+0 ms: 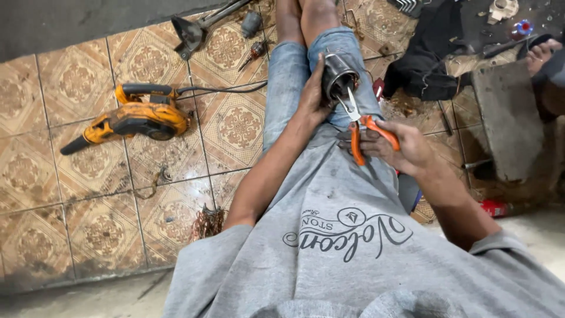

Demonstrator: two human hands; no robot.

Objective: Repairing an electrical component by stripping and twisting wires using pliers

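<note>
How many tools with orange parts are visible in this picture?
2. The orange-handled pliers are in the right hand, their tips at the dark metal cylinder held by the left hand. An orange power tool lies on the tiled floor. Others may be hidden.

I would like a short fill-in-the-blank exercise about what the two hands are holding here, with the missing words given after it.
1. The right hand holds pliers with ____ handles.
2. The left hand grips a dark, round metal part resting on the person's ____.
3. The orange power tool lies on the tiled floor on the person's ____ side.

Missing words: orange; lap; left
</note>
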